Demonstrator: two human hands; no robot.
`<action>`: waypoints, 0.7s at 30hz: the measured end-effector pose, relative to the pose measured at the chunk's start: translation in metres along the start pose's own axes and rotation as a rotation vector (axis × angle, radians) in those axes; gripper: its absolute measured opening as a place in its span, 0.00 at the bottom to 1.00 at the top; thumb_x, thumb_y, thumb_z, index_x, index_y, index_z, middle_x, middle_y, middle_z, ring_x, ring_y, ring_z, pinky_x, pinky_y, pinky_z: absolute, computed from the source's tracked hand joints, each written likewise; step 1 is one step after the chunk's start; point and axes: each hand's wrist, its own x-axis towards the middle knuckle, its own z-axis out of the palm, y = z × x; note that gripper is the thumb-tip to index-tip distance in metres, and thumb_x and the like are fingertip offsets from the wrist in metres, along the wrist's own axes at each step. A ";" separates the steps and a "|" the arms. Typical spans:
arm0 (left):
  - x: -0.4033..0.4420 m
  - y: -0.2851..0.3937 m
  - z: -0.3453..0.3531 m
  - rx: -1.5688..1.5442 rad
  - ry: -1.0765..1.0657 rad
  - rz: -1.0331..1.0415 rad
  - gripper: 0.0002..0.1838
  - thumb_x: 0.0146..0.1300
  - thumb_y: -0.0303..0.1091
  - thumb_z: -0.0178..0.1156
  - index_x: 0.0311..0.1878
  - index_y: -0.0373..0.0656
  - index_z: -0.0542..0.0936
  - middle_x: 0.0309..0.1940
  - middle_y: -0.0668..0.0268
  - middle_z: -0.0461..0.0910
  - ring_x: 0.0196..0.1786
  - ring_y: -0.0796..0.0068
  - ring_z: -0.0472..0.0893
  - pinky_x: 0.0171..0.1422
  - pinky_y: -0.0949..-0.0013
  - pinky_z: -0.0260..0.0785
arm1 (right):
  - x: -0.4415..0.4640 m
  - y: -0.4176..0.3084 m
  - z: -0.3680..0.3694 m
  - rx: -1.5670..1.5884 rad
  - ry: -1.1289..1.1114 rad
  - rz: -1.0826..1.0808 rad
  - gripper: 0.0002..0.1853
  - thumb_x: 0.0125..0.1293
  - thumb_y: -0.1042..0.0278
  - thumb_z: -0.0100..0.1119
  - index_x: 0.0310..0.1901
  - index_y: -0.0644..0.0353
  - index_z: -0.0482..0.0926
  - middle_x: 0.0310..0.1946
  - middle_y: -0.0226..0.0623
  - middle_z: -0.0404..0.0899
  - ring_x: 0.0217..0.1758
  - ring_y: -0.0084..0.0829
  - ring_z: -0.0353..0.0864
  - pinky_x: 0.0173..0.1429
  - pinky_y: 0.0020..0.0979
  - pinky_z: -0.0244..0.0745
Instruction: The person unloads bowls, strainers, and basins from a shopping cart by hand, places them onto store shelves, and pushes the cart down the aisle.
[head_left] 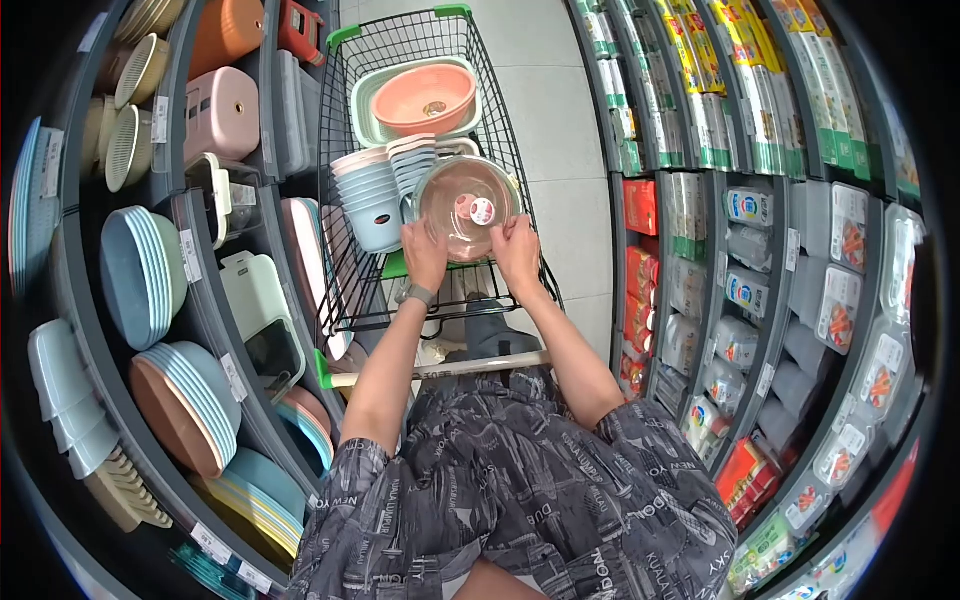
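Note:
A clear round plastic bowl (445, 190) with a round red and white sticker is held over the near part of a black wire shopping cart (500, 110). My left hand (425, 262) is closed on its near left rim, and my right hand (515, 258) grips the near right rim. Behind and left of the bowl, in the cart, are stacked light blue bins (372, 205) and a second stack of smaller containers (411, 160). Farther up lies a peach oval basin (420, 95), resting in a pale green basin (362, 115). The bowl partly hides what lies beneath it.
Shelves on the left carry stacked basins (140, 275), a pink bin (222, 112) and a white lidded box (262, 310). Packaged goods (745, 205) fill the right shelves. The cart handle (450, 368) crosses before my body. Tiled floor (560, 150) runs along the cart's right side.

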 end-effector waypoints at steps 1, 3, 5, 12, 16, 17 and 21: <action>-0.002 0.003 -0.001 -0.037 0.018 -0.026 0.23 0.57 0.30 0.65 0.56 0.34 0.77 0.49 0.47 0.71 0.55 0.44 0.72 0.64 0.51 0.66 | 0.000 -0.003 -0.003 0.022 0.021 -0.016 0.13 0.61 0.68 0.66 0.36 0.67 0.73 0.22 0.45 0.78 0.25 0.42 0.79 0.35 0.40 0.75; -0.012 0.001 -0.007 -0.075 0.054 -0.051 0.23 0.57 0.30 0.65 0.56 0.34 0.76 0.50 0.46 0.70 0.57 0.43 0.71 0.65 0.51 0.65 | -0.010 -0.014 -0.018 0.062 0.030 -0.052 0.13 0.61 0.68 0.67 0.36 0.67 0.73 0.21 0.43 0.77 0.24 0.38 0.79 0.34 0.38 0.75; -0.015 0.000 -0.007 0.094 0.156 -0.034 0.21 0.58 0.33 0.66 0.53 0.32 0.78 0.46 0.50 0.77 0.49 0.52 0.78 0.57 0.58 0.71 | -0.011 -0.015 -0.035 0.130 0.064 -0.115 0.12 0.59 0.72 0.69 0.36 0.65 0.73 0.20 0.33 0.75 0.23 0.23 0.73 0.30 0.29 0.72; -0.029 0.020 -0.031 -0.769 -0.078 -0.401 0.15 0.64 0.32 0.65 0.48 0.32 0.78 0.38 0.61 0.85 0.39 0.78 0.83 0.46 0.73 0.76 | -0.029 -0.044 -0.093 0.372 -0.064 -0.094 0.11 0.59 0.76 0.65 0.34 0.63 0.70 0.21 0.25 0.70 0.24 0.15 0.67 0.30 0.22 0.68; -0.053 0.048 -0.083 -1.010 0.090 -0.328 0.12 0.67 0.27 0.66 0.49 0.37 0.75 0.37 0.69 0.81 0.38 0.84 0.79 0.45 0.79 0.74 | -0.029 -0.052 -0.085 0.449 -0.079 -0.129 0.07 0.62 0.78 0.60 0.40 0.64 0.73 0.24 0.21 0.67 0.29 0.13 0.64 0.34 0.18 0.65; -0.066 0.043 -0.109 -0.940 0.135 -0.343 0.13 0.66 0.27 0.67 0.48 0.37 0.74 0.36 0.70 0.79 0.37 0.85 0.77 0.44 0.79 0.73 | -0.039 -0.059 -0.068 0.543 -0.113 -0.111 0.07 0.62 0.79 0.59 0.41 0.64 0.73 0.25 0.20 0.67 0.29 0.13 0.63 0.35 0.18 0.64; -0.096 0.049 -0.165 -0.735 0.409 -0.347 0.15 0.65 0.29 0.68 0.48 0.37 0.73 0.32 0.72 0.77 0.32 0.87 0.74 0.37 0.79 0.70 | -0.049 -0.100 -0.045 0.526 -0.313 -0.186 0.09 0.66 0.80 0.57 0.47 0.69 0.74 0.26 0.20 0.67 0.29 0.11 0.64 0.33 0.17 0.62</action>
